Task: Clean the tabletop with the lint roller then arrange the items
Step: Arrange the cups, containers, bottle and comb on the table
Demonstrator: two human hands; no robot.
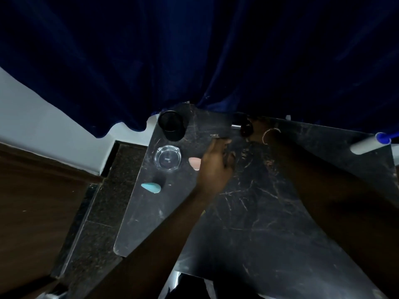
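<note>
My right hand [258, 131], a thin bracelet on its wrist, is closed around a small dark bottle [246, 127] with a silver end at the far edge of the black marble tabletop [248, 212]. My left hand [216, 167] hovers over the table's middle with fingers loosely bent and nothing visible in it. Its edge lies against a pink sponge [194, 163]. The white lint roller [364, 145] with a blue handle lies at the far right. A clear glass ashtray [167, 158], a black cup [171, 125] and a light blue sponge [151, 188] sit along the left edge.
A dark blue curtain [194, 61] hangs right behind the table's far edge. To the left, the table drops off to a dark stone floor strip [103, 201] and a white wall base. A chrome chair part shows below the near edge.
</note>
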